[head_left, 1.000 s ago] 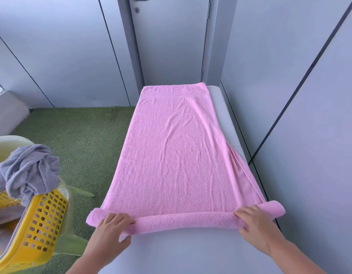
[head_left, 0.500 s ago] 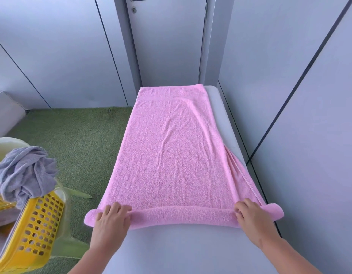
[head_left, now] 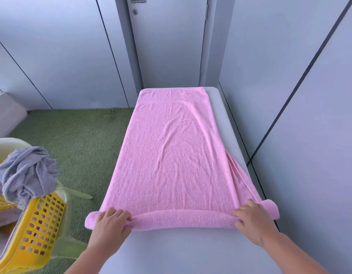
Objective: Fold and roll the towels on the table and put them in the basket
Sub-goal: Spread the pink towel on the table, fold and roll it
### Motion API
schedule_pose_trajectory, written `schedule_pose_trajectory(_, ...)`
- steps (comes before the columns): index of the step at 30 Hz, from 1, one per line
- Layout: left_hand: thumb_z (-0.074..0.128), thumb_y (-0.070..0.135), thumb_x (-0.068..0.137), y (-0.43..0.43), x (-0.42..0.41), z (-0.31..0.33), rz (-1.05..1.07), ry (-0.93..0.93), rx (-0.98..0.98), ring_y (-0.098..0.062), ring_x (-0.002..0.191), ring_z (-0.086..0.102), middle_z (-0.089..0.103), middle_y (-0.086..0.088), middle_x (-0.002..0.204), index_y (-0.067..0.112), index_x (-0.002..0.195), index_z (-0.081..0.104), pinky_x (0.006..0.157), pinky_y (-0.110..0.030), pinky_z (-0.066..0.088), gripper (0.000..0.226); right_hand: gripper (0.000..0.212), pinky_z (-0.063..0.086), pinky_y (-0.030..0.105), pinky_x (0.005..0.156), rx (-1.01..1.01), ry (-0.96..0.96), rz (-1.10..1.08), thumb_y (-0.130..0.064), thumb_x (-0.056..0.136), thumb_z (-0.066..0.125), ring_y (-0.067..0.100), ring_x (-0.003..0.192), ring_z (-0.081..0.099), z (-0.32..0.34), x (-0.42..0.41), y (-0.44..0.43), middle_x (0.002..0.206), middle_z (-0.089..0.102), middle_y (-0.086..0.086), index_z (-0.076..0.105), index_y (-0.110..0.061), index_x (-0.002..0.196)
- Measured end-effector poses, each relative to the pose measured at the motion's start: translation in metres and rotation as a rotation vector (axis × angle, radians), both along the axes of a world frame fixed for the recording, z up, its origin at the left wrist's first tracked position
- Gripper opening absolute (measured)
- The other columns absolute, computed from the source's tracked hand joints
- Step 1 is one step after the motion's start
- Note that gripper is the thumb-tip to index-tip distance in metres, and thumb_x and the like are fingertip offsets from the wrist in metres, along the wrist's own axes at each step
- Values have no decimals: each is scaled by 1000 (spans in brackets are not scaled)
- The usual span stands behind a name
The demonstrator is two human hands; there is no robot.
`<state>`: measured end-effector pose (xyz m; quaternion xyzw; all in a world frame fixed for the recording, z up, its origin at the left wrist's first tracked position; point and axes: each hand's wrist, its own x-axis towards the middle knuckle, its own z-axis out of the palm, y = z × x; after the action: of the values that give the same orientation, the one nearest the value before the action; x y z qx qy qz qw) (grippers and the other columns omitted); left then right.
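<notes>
On the white table (head_left: 191, 254), a pink towel (head_left: 171, 155) is lying flat with its near end rolled. The left hand (head_left: 109, 224) and right hand (head_left: 254, 224) are gripping the roll with curled fingers. A yellow basket (head_left: 33, 224) is holding a grey towel (head_left: 25, 175) to the left. A wall (head_left: 309, 135) is hugging the table's right edge, and green turf (head_left: 82, 145) is lying open on the left.

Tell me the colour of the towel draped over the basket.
Grey. The towel hangs over the yellow basket, seen in the head view.
</notes>
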<state>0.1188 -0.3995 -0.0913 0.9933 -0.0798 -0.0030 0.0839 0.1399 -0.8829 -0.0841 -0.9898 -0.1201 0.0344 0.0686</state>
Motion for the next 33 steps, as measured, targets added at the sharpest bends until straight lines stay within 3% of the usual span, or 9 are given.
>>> schedule_pose_trajectory(1, 49, 44, 75, 1, -3, 0, -11, -5, 5, -12, 79, 49, 53, 24, 73, 37, 80, 56, 73, -31, 37, 11, 16, 36, 28, 63, 7, 0, 13, -37, 70, 45, 12, 72, 43, 0, -2, 0, 56, 37, -23, 59, -33, 64)
schedule_pose_trajectory(7, 53, 41, 69, 1, -22, -6, 4, 1, -64, -10, 78, 49, 44, 22, 79, 39, 79, 47, 72, -28, 35, 12, 23, 43, 29, 79, 36, 126, 6, -51, 73, 47, 7, 87, 47, 3, -15, 0, 81, 54, -25, 63, -38, 83)
schedule_pose_trajectory(9, 55, 43, 65, -4, -22, -6, 1, 11, -71, -9, 82, 51, 48, 23, 86, 42, 87, 50, 77, -29, 36, 23, 25, 42, 29, 87, 50, 144, 8, -55, 77, 47, 6, 93, 47, 9, -16, 2, 86, 54, -24, 62, -37, 87)
schedule_pose_trajectory(13, 66, 53, 59, -34, -19, -8, -90, 42, -92, -7, 97, 55, 58, 23, 103, 40, 110, 60, 92, -35, 36, 53, 30, 42, 29, 87, 101, 113, -4, -58, 84, 44, 5, 96, 45, 15, -14, 8, 93, 54, -22, 60, -35, 95)
schedule_pose_trajectory(19, 65, 68, 69, -129, 7, -13, -284, 52, -118, -2, 106, 53, 59, 25, 114, 42, 116, 61, 98, -37, 32, 54, 37, 39, 27, 90, 154, 122, -40, -55, 90, 40, 7, 104, 47, 16, -2, 13, 106, 58, -19, 62, -30, 107)
schedule_pose_trajectory(23, 55, 58, 86, -202, 44, -9, -378, 8, -148, -3, 108, 55, 56, 25, 117, 40, 118, 59, 96, -31, 40, 37, 39, 43, 26, 86, 177, 75, -147, -47, 89, 33, 10, 102, 47, 19, 22, 7, 102, 59, -14, 63, -26, 102)
schedule_pose_trajectory(26, 45, 52, 93, -256, 89, 7, -382, 4, -126, -4, 107, 54, 55, 25, 116, 39, 118, 60, 87, -28, 52, 33, 26, 47, 29, 73, 168, 42, -274, -37, 90, 40, 14, 95, 48, 22, 51, -7, 96, 57, -11, 61, -22, 94)
schedule_pose_trajectory(29, 46, 33, 100, -305, 140, 23, -369, 42, -161, -13, 115, 46, 51, 15, 122, 31, 130, 58, 92, -34, 49, 33, 18, 47, 32, 70, 190, 34, -389, -34, 92, 47, 16, 96, 48, 26, 78, -16, 97, 58, -9, 60, -20, 94)
schedule_pose_trajectory(33, 45, 15, 99, -357, 200, 31, -353, -10, -110, -18, 115, 43, 49, 9, 121, 28, 124, 59, 81, -34, 49, 31, 20, 38, 31, 66, 144, 51, -438, -36, 95, 48, 18, 102, 50, 23, 107, -26, 102, 57, -5, 58, -19, 99)
